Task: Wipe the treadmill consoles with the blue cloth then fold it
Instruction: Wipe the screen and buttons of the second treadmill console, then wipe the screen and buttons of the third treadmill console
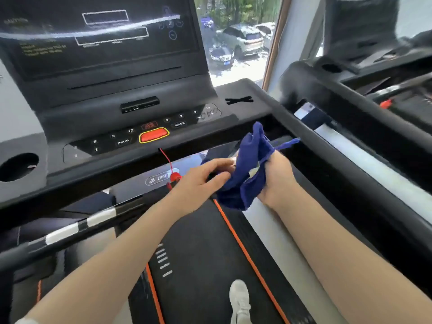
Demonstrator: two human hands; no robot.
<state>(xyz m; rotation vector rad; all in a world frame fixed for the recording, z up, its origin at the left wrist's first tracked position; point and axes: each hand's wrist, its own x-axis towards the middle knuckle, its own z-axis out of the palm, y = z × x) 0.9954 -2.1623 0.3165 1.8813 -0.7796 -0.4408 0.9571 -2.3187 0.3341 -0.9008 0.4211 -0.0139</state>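
The blue cloth (251,160) is bunched up in the air below the near treadmill console (117,108), over the belt. My right hand (277,177) grips its right side, with a corner sticking up and a thin strip trailing to the right. My left hand (201,181) pinches the cloth's left edge with fingers and thumb. The console has a dark screen, a button panel and a red stop button (154,134). A second treadmill console (364,73) stands to the right, blurred.
A red safety cord and clip (174,176) hang from the console just left of my left hand. A black handrail (327,146) runs on the right, a striped bar (77,228) on the left. My white shoe (239,300) stands on the belt. A window with parked cars lies behind.
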